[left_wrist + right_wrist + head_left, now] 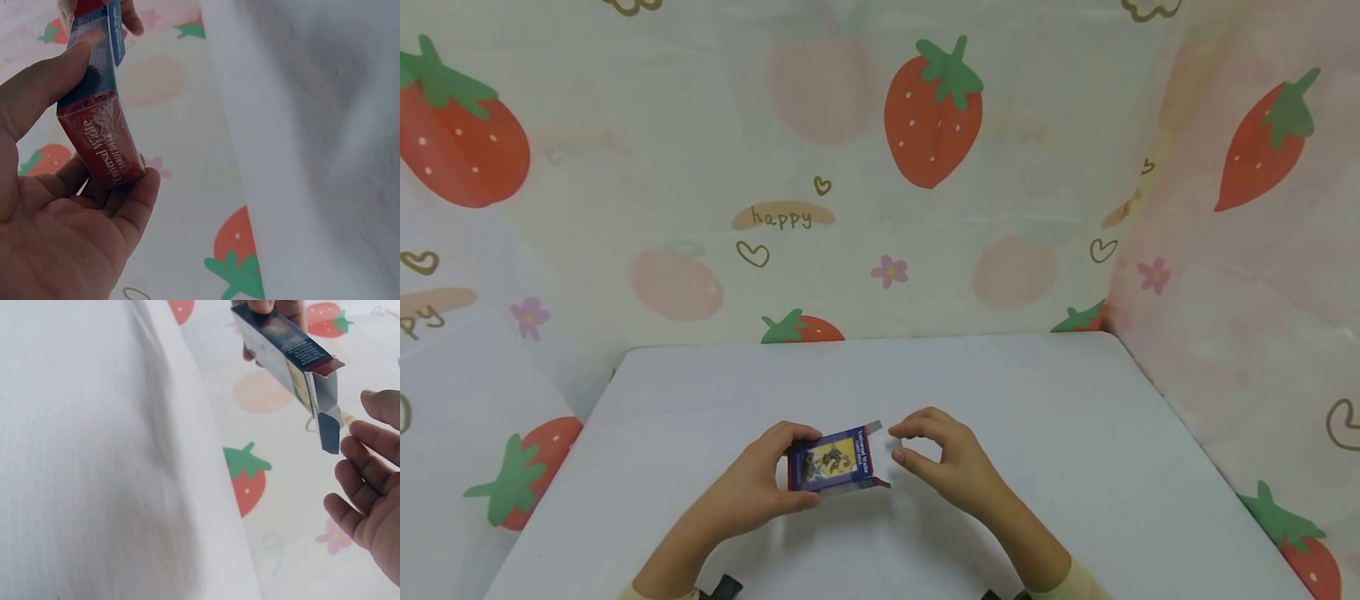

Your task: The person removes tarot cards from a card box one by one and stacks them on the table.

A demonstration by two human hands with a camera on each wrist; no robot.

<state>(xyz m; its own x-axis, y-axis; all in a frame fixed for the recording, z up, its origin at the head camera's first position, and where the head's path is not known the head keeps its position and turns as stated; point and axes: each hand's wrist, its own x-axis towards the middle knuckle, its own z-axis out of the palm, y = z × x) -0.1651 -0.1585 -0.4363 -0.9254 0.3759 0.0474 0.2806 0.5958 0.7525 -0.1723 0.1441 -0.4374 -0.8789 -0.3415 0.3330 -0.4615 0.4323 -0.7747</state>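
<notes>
A small blue and red tarot card box (831, 460) is held above the white table, its right end open with flaps sticking out. My left hand (758, 479) grips the box at its left end, thumb on one long side and fingers on the other. In the left wrist view, the red closed end of the box (103, 140) faces the camera, with "Universal Waite" printed on it. Just right of the flaps, my right hand (951, 462) holds nothing, its fingers bent loosely and apart from the box. The right wrist view shows the opened end of the box (325, 394).
The white table (1037, 392) spreads beneath both hands. Behind it and at the sides hangs a pale sheet (850, 183) printed with strawberries, hearts and flowers. Dark straps show at both wrists near the bottom edge.
</notes>
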